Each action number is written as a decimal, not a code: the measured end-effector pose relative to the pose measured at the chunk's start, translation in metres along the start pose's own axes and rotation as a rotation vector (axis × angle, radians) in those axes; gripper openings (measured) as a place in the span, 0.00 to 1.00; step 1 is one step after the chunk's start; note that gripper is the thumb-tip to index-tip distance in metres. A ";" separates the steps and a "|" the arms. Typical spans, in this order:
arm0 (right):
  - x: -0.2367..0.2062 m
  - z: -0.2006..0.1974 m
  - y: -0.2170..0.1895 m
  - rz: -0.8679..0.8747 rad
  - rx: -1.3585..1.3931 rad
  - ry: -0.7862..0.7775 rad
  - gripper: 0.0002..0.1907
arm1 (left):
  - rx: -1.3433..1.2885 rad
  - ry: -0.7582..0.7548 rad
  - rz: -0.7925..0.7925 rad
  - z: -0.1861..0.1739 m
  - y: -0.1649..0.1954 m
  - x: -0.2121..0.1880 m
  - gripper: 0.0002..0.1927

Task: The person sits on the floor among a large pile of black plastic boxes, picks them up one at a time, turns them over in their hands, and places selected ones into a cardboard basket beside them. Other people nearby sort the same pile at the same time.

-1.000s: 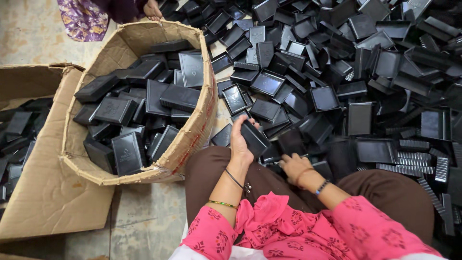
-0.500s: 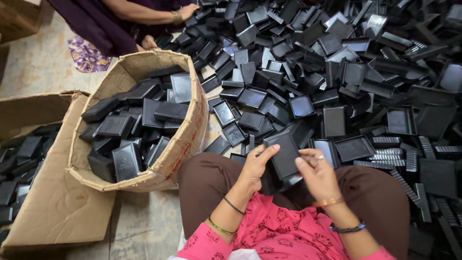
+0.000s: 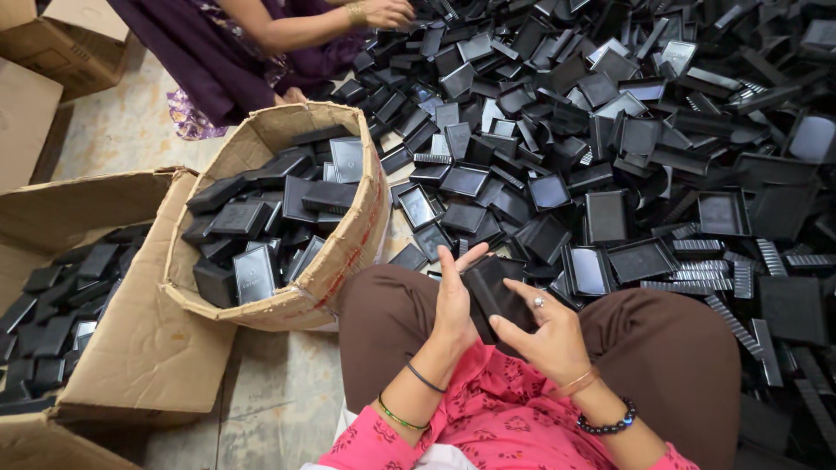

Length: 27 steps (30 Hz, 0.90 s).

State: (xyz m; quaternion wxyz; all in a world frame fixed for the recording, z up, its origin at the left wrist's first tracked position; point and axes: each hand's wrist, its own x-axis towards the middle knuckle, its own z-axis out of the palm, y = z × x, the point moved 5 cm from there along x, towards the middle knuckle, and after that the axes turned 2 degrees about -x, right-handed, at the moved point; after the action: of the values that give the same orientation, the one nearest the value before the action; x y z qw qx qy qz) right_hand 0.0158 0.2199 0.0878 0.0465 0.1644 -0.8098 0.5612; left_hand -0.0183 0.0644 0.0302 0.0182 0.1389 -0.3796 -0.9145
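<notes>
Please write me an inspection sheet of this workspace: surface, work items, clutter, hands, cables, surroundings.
Surface: pale floor, worn.
Work items: black case held over the lap; round carton of black cases to the left.
Clutter: big pile of black trays and ribbed strips ahead and right.
Hands: left hand and right hand both grip the case.
Cables: nothing seen.
Surroundings: flat carton far left holding more cases; another person reaching into the pile.

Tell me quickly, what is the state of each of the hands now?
Left hand: closed on the black plastic part, holding it.
Right hand: holding the same part, fingers partly open.
</notes>
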 end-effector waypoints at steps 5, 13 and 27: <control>-0.007 0.006 0.000 -0.107 -0.040 -0.025 0.32 | -0.131 -0.015 0.063 0.011 -0.004 -0.016 0.40; -0.012 0.046 0.060 0.545 0.769 -0.368 0.25 | 0.007 -0.141 0.268 -0.002 0.018 -0.051 0.33; 0.092 0.009 0.165 -0.025 -0.703 -0.396 0.22 | -0.365 -0.347 0.299 -0.067 0.195 0.052 0.26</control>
State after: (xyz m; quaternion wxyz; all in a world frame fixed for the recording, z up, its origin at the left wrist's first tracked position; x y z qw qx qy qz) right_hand -0.1227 0.2442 -0.0388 -0.0503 0.2531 -0.9437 0.2071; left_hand -0.0646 -0.1275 0.1088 0.1122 -0.0824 -0.2223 -0.9650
